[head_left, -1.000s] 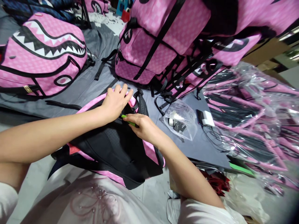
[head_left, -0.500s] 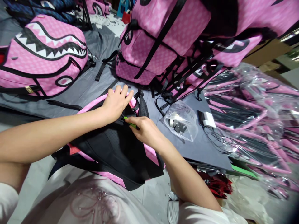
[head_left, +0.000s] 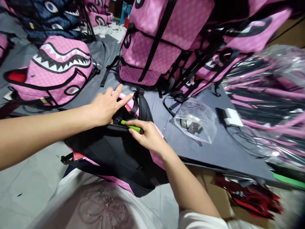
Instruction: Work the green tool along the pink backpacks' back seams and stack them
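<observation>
A black and pink backpack (head_left: 114, 156) lies at the table edge against my body, its black padded back facing up. My left hand (head_left: 105, 106) rests on its upper part with fingers spread, the fingertips by the pink top edge. In my right hand (head_left: 146, 132) is a slim green-handled tool (head_left: 133, 127) with a black butt end. Its tip points left into a dark fold near the top of the back panel, below my left hand; the tip itself is hard to make out. A black shoulder strap (head_left: 144, 106) stands just beyond my right hand.
A pink backpack with shark teeth (head_left: 62, 68) lies to the left. Stacked pink backpacks (head_left: 152, 47) rise ahead. On the right are a clear plastic bag (head_left: 196, 121) with small items, a white device (head_left: 233, 117) with cables, and plastic-wrapped backpacks (head_left: 274, 95).
My view has shifted left. The left hand's fingers are spread wider, and more of the green handle shows in my right hand. The fold beneath the hands looks more opened.
</observation>
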`<action>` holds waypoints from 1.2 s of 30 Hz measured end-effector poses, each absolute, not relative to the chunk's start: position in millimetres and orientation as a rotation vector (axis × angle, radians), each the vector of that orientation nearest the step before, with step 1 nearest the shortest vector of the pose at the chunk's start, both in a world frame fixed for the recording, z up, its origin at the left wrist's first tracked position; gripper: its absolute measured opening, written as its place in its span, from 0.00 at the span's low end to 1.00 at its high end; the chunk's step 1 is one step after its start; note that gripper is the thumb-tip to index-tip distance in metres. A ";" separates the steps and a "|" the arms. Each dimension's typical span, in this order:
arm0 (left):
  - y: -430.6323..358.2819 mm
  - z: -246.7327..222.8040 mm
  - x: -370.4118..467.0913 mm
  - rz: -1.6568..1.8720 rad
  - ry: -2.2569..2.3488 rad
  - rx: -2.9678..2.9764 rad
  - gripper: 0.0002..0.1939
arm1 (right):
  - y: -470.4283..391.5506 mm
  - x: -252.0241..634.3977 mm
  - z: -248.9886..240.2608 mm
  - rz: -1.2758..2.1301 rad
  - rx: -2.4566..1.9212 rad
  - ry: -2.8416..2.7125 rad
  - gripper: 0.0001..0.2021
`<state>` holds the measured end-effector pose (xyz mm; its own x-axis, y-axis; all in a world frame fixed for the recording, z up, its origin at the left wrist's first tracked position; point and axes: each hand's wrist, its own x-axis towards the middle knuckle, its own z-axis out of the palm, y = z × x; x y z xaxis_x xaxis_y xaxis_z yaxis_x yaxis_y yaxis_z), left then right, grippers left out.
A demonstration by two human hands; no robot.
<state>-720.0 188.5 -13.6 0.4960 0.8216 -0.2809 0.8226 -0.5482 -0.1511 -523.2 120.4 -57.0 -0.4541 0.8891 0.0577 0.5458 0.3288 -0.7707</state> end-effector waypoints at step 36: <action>151.8 -54.2 -803.2 -0.458 1.913 2.162 0.57 | 144.4 -575.4 -86.4 1.061 -1.063 -2.427 0.16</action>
<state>-803.2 151.8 -54.2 0.1051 0.9226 -0.3712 0.9907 -0.1297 -0.0418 -575.4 144.4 -86.4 -0.6872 0.7258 -0.0296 0.5148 0.4578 -0.7249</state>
